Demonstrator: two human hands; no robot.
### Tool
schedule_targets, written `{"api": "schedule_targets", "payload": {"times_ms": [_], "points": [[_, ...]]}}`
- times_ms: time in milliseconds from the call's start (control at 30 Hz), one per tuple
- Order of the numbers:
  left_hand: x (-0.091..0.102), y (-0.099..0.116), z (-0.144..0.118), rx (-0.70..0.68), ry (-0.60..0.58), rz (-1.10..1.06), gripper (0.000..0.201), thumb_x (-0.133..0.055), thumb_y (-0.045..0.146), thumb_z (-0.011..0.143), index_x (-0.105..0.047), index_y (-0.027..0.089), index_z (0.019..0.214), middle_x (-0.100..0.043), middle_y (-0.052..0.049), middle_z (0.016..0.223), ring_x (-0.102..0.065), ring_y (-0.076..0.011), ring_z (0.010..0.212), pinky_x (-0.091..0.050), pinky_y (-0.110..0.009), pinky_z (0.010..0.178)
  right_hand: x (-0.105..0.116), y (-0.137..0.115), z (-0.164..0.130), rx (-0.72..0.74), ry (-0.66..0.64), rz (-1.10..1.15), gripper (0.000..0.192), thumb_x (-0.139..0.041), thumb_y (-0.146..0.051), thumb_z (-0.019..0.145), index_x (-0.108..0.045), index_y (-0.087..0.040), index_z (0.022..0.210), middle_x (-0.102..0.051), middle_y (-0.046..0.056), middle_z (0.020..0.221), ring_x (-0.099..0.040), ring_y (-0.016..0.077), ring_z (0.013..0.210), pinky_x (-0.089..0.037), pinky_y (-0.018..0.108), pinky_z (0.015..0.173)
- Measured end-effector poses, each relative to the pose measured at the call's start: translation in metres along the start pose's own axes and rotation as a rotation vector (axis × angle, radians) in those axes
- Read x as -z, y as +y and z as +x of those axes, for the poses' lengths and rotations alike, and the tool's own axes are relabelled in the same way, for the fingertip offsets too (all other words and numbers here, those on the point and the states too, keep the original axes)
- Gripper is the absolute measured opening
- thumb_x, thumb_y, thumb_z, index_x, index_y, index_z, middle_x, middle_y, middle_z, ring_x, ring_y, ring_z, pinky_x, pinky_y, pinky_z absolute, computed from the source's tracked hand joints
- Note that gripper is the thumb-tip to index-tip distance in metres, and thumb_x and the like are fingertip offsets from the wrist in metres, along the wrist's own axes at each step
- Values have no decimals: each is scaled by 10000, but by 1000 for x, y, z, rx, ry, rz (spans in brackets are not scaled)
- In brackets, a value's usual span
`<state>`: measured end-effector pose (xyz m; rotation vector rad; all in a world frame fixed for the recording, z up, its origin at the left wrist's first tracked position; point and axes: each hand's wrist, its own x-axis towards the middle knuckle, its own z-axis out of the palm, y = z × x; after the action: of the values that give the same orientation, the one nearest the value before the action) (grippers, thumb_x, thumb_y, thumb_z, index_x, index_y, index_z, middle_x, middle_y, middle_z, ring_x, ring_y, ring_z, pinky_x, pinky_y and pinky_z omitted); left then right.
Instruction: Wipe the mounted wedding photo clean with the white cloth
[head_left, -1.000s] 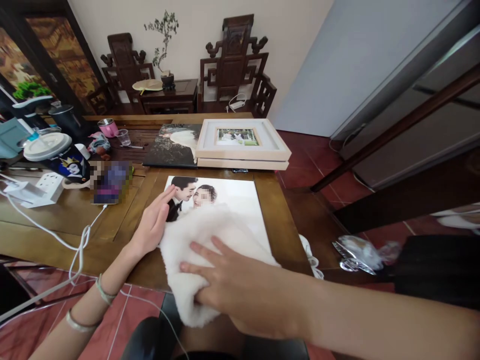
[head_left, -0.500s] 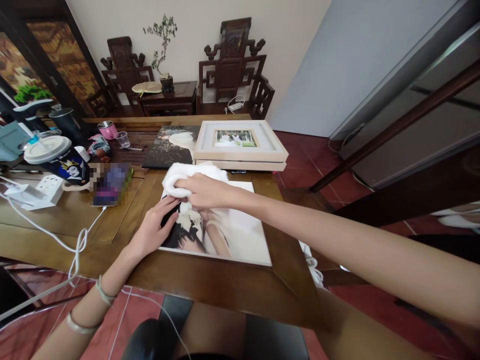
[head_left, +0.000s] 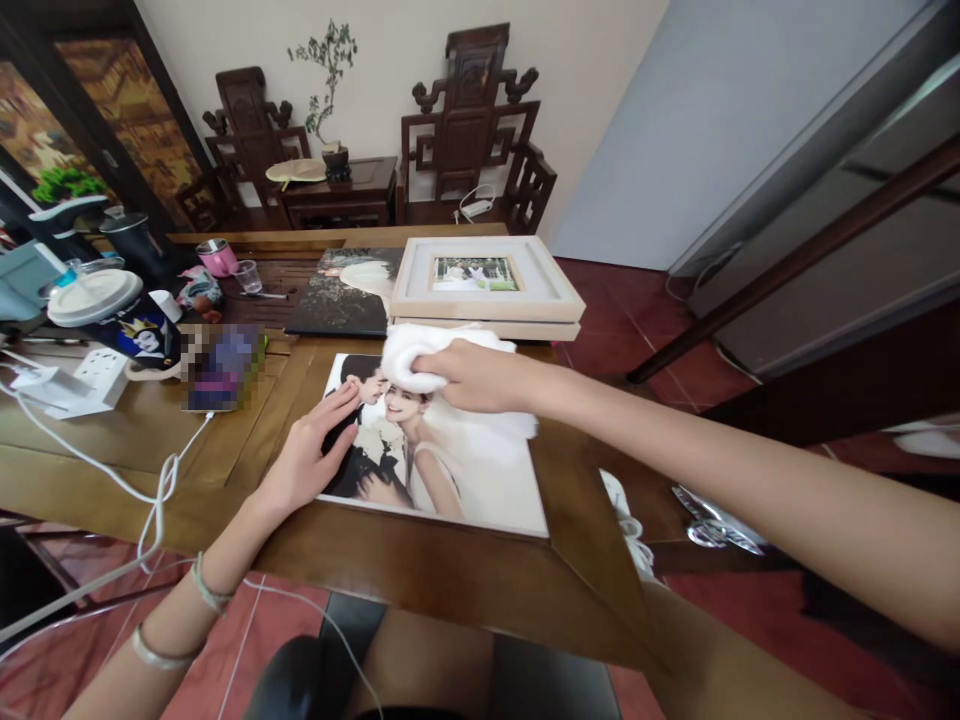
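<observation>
Right hand (head_left: 480, 375) closed on soft white cloth (head_left: 409, 352), frame centre; left hand (head_left: 311, 455) flat, open, pinning stiff, likely slippery photo print (head_left: 465, 470) by left edge.

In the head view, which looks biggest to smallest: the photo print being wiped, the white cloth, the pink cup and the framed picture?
1. Photo print
2. Framed picture, though it lies farther back, so this is unsure
3. White cloth, bunched under the right hand
4. Pink cup

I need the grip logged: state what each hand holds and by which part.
The right hand clutches a white fluffy cloth by its bunched top, pressed on the photo print. The left hand holds nothing; it lies flat on the print's left edge.
</observation>
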<state>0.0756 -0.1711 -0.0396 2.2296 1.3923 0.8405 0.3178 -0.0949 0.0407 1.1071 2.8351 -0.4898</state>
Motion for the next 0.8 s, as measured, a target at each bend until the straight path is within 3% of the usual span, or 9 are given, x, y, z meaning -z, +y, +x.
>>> {"api": "schedule_targets", "payload": {"times_ms": [133, 233, 300, 367, 433, 500, 567, 667, 800], "points": [[1, 1, 0, 3, 4, 14, 430, -474, 343, 966, -574, 158, 1341, -491, -98, 1461, -415, -234, 1387, -311, -442, 1176, -5, 24, -32, -96, -41, -48, 473, -400, 3, 747, -615, -133, 1145, -654, 132, 916, -600, 290, 960, -450, 332, 744], [0, 0, 1, 0, 19, 30, 423, -484, 341, 959, -582, 166, 1331, -507, -93, 1449, -430, -237, 1378, -321, -452, 1169, -15, 20, -53, -138, -36, -55, 530, -361, 41, 746, -594, -100, 1200, -663, 182, 1014, -621, 308, 1006, -488, 388, 802], [-1, 0, 1, 2, 22, 30, 420, -484, 342, 959, -585, 169, 1328, -509, -91, 1448, -432, -239, 1376, -321, -454, 1168, -25, 3, -68, -135, -49, -51, 527, -355, 59, 749, -615, -94, 1181, -647, 210, 1146, -574, 327, 1158, -485, 434, 904], [-2, 0, 1, 9, 15, 31, 421, -483, 344, 960, -584, 170, 1329, -501, -90, 1455, -428, -240, 1379, -316, -452, 1171, -36, -23, -82, -114, -93, -44, 470, -417, 47, 746, -666, -117, 1110, -596, 197, 1300, -402, 352, 1352, -415, 490, 1038], [-2, 1, 2, 14, 10, 38, 427, -485, 347, 960, -576, 170, 1338, -489, -90, 1466, -423, -242, 1382, -312, -446, 1173, -45, -50, -94, -72, -198, -32, 501, -537, 22, 663, -694, -173, 1097, -396, 138, 1521, -203, 409, 1437, -319, 601, 1099], [-2, 1, 2, 15, 10, 46, 440, -490, 352, 959, -557, 178, 1357, -479, -87, 1476, -426, -244, 1380, -315, -445, 1172, -52, -72, -103, 6, -328, -5, 591, -611, -18, 607, -688, -204, 1163, -314, 110, 1558, -162, 445, 1432, -284, 661, 1099], [-2, 1, 2, 13, 10, 50, 449, -491, 354, 960, -537, 192, 1375, -471, -78, 1483, -428, -246, 1379, -317, -448, 1171, -55, -81, -108, 46, -372, 23, 638, -625, -45, 611, -665, -225, 1221, -303, 92, 1553, -162, 437, 1429, -270, 663, 1110], [-3, 0, 2, -1, 1, 49, 440, -485, 353, 963, -539, 203, 1373, -461, -71, 1492, -418, -250, 1385, -309, -457, 1174, -54, -67, -104, 6, -257, 40, 599, -551, 13, 640, -688, -231, 1169, -313, 64, 1554, -175, 396, 1434, -263, 623, 1134], [-3, -1, 3, -4, 2, 28, 427, -499, 347, 957, -566, 184, 1346, -478, -88, 1478, -423, -245, 1382, -309, -452, 1176, -46, -9, -83, -69, 21, 40, 526, -448, 64, 678, -685, -139, 1101, -525, 169, 1413, -313, 352, 1404, -313, 564, 1124]]}}
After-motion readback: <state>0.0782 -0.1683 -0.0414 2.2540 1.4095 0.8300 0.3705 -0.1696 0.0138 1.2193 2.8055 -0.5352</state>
